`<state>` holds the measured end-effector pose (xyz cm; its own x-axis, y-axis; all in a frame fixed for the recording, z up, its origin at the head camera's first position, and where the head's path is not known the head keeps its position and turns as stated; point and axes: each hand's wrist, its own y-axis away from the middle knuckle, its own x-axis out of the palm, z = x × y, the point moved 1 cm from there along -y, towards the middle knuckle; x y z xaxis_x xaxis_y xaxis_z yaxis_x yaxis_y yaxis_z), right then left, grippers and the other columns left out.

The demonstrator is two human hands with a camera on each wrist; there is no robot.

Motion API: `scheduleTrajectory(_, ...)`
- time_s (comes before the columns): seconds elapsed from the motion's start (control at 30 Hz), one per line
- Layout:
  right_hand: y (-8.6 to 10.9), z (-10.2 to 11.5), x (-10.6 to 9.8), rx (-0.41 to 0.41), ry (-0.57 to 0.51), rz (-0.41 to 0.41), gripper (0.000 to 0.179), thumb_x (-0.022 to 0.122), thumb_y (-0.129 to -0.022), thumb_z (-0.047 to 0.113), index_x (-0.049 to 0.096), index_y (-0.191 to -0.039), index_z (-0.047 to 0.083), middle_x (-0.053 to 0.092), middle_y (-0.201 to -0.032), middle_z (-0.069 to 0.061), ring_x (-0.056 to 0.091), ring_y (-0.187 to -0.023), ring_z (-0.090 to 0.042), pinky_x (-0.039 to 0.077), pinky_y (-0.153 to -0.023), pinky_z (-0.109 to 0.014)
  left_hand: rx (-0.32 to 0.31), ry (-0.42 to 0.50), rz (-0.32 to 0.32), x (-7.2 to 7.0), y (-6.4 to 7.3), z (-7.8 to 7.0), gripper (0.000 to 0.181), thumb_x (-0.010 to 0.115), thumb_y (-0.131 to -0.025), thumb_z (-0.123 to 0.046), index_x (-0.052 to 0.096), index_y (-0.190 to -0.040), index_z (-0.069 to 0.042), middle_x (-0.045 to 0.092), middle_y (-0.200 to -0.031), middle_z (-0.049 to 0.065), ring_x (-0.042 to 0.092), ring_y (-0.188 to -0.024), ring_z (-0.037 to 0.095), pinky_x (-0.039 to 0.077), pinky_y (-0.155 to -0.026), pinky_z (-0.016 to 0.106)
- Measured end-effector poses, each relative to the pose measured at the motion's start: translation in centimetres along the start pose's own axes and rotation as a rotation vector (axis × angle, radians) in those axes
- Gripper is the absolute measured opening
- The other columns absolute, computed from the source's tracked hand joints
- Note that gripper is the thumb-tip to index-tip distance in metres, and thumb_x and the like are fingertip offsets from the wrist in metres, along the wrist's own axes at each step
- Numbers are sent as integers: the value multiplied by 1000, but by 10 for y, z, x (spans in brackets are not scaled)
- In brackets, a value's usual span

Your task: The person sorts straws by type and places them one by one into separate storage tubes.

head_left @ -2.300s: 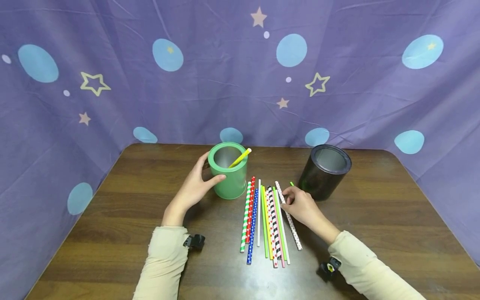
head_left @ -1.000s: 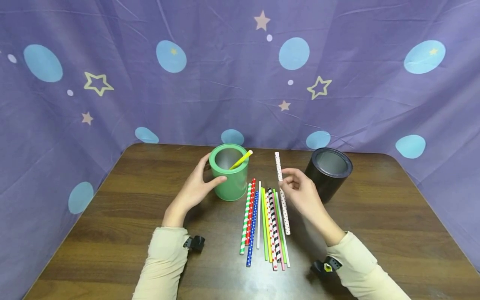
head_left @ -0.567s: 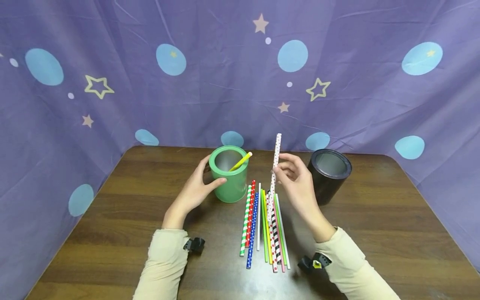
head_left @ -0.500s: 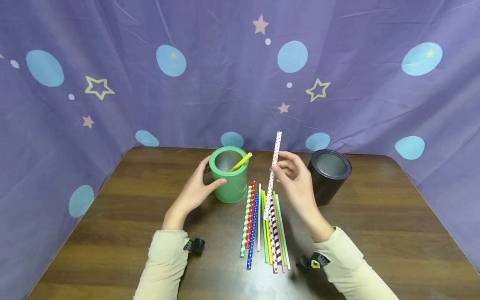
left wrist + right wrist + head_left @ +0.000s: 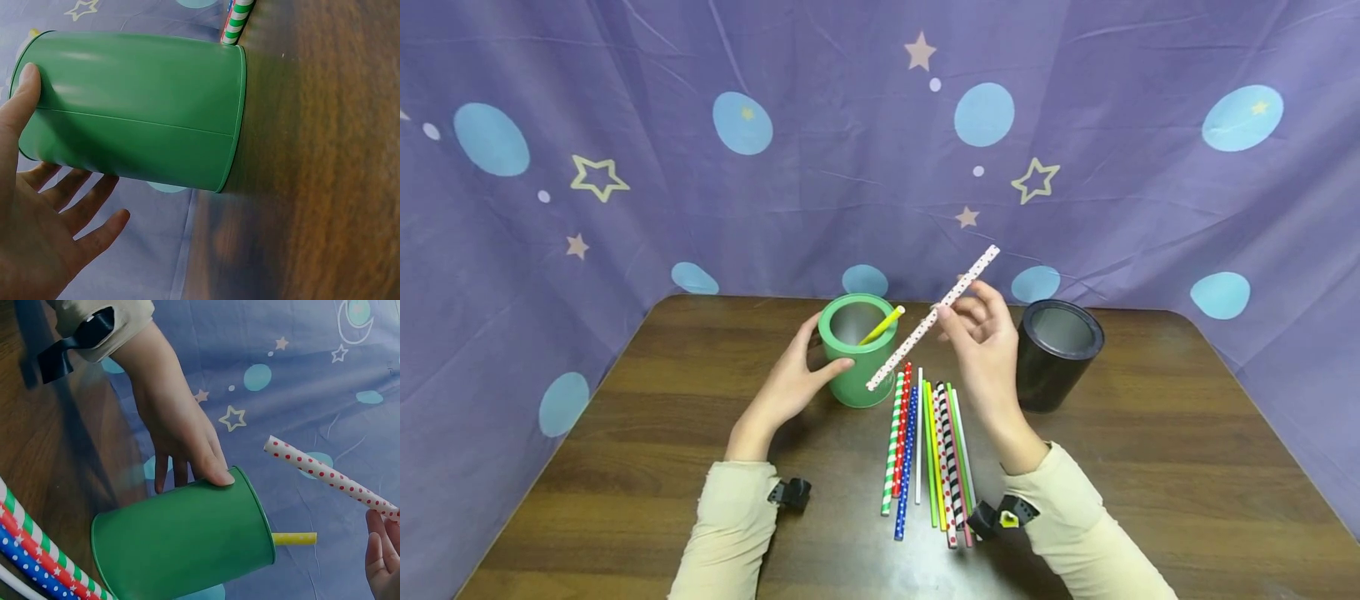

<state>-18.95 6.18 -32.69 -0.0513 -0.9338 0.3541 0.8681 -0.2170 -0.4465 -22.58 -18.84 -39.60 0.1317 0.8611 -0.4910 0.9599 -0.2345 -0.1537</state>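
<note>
A green can (image 5: 861, 379) stands on the table, its mouth up, with a yellow paper straw (image 5: 882, 325) leaning out. My left hand (image 5: 790, 375) holds it from the left, thumb (image 5: 28, 94) on the near side near the rim and fingers round the far side. My right hand (image 5: 988, 350) pinches a white paper straw with red dots (image 5: 902, 354) between thumb and fingers. That straw is in the air, slanted, its lower end in front of the can's wall in the head view. The right wrist view shows the dotted straw (image 5: 325, 472) apart from the can (image 5: 187, 544).
Several coloured straws (image 5: 946, 450) lie side by side on the wooden table (image 5: 625, 417) between the arms. A black can (image 5: 1052, 367) stands to the right, just beyond my right hand. A purple curtain (image 5: 850, 208) hangs behind the table.
My right hand has lifted the dotted straw off the table, carried it left towards the green can and tilted it, lower end leftward. My left hand stays on the green can.
</note>
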Motion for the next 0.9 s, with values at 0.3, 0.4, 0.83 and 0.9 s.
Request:
scheduleTrajectory(0.3,-1,-2,5,-24,-66,-18,26,60,-88,-13,54,-106,5,66,-91,-2,66,-78,-13,55,-67,-25,-1,3,7,0,0,1,88,72,-89,-47,20,-157,-24,35,-154,8,34,-141,30,30,-110,58)
scheduleTrajectory(0.4,0,-6,4,-12,-50,-8,26,61,-89,-12,55,-103,8,69,-94,-2,67,-83,-13,55,-70,-25,-2,4,6,0,-1,1,88,72,-89,-46,21,-157,-24,35,-154,8,33,-142,29,30,-111,58)
scheduleTrajectory(0.83,8,-30,3,47,188,149,22,69,-90,-4,62,-109,-12,70,-100,-10,67,-88,-15,56,-83,-30,-2,-10,2,0,-1,1,89,71,-89,-48,20,-158,-22,34,-155,8,32,-142,29,28,-112,57)
scheduleTrajectory(0.9,8,-33,3,54,201,168,21,69,-89,-5,62,-108,-12,69,-103,-13,67,-91,-15,55,-85,-31,-1,-10,0,0,-1,1,90,72,-89,-48,21,-158,-22,34,-155,9,32,-143,29,28,-112,57)
